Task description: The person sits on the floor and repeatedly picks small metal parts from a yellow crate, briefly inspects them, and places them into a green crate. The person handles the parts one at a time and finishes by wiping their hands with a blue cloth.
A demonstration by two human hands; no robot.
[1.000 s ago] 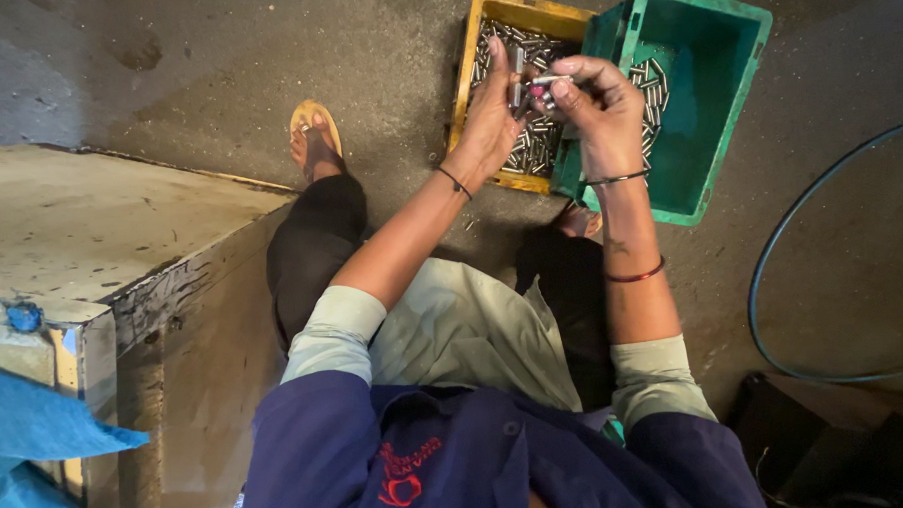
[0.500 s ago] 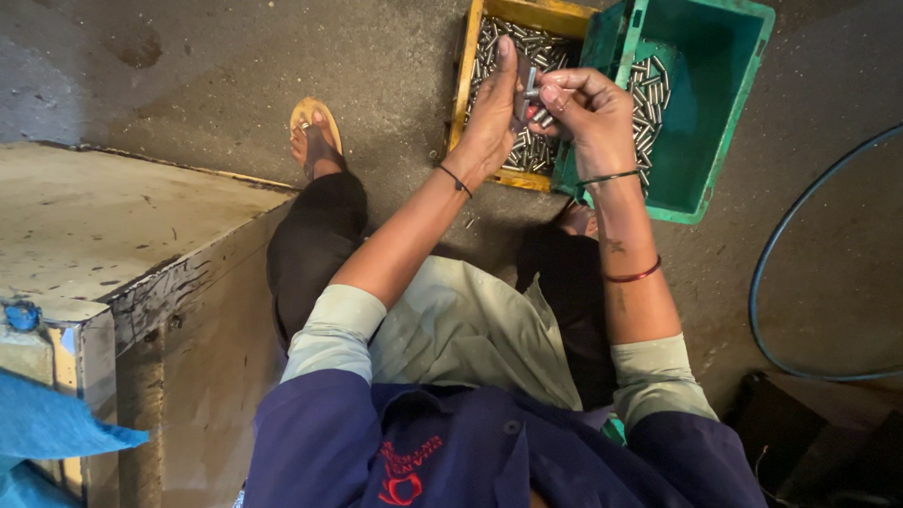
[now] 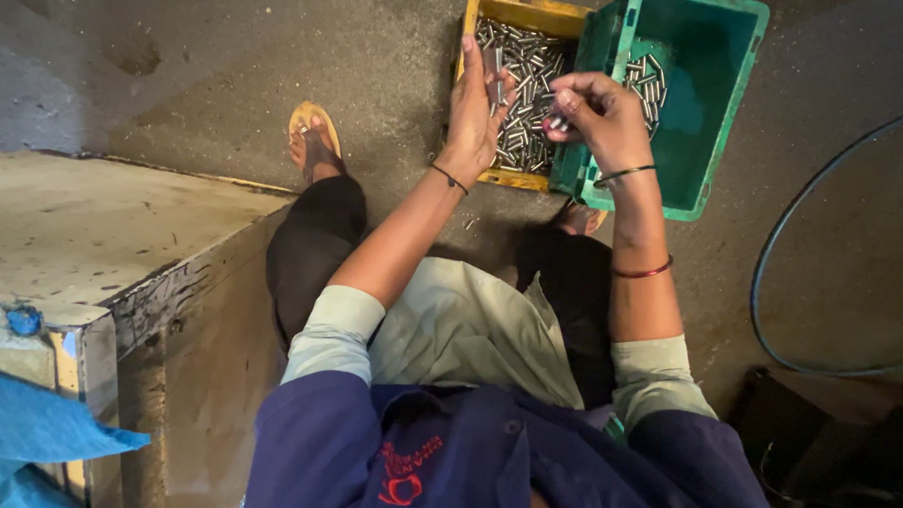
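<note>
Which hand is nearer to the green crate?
Right. The right hand hovers at the near-left rim of the green crate, beside its metal pins; the left hand is over the yellow crate.

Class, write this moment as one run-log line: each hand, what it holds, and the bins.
left hand: holds metal pins | right hand: pinches small part | yellow bin: full of pins | green bin: few pins

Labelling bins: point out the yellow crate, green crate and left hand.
yellow crate [image 3: 523, 3], head view, top rim.
green crate [image 3: 709, 45], head view, bare inner wall.
left hand [image 3: 474, 118], head view, back of the hand.
</note>
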